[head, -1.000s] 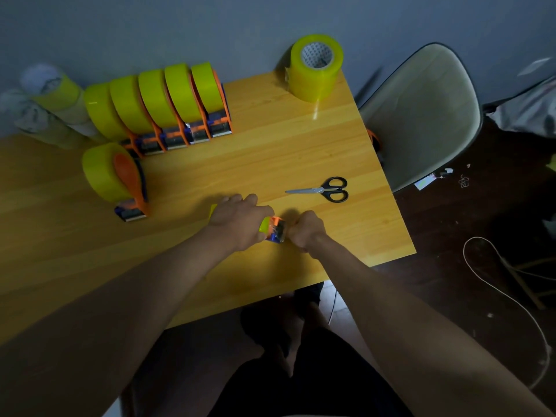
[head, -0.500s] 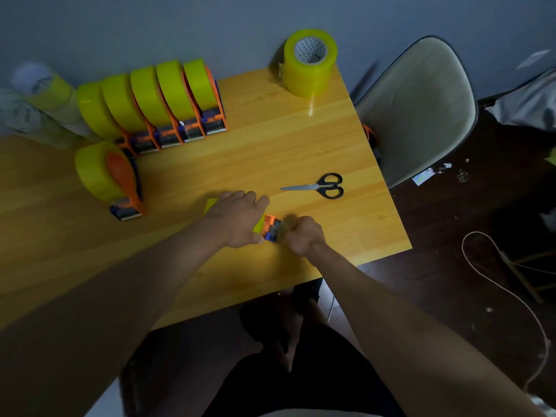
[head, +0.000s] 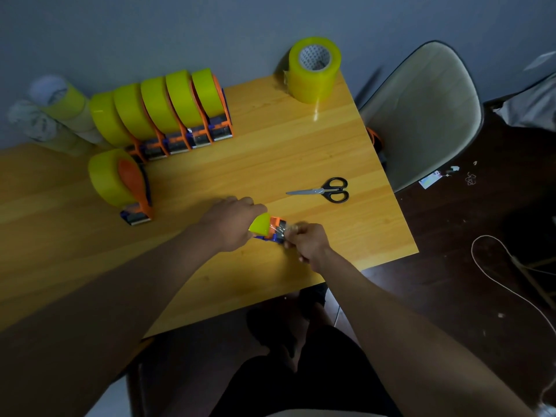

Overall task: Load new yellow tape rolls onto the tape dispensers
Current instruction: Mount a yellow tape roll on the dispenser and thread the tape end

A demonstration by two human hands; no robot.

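My left hand (head: 231,224) grips an orange tape dispenser (head: 275,231) that carries a yellow tape roll (head: 261,226), most of it hidden under the hand. My right hand (head: 307,240) pinches the loose clear tape end at the dispenser's metal mouth. A row of several loaded orange dispensers (head: 168,115) stands at the back of the wooden table (head: 270,145). One more loaded dispenser (head: 120,183) lies in front of that row. A stack of new yellow rolls (head: 314,70) stands at the table's far right corner.
Black-handled scissors (head: 326,191) lie just beyond my right hand. Wrapped tape rolls (head: 51,112) lean against the wall at far left. A pale chair (head: 427,115) stands off the table's right edge. A white cord (head: 493,266) loops on the dark floor.
Both hands have tilted the dispenser so more of the yellow roll shows, and my right hand has drawn slightly away from the mouth with the tape end.
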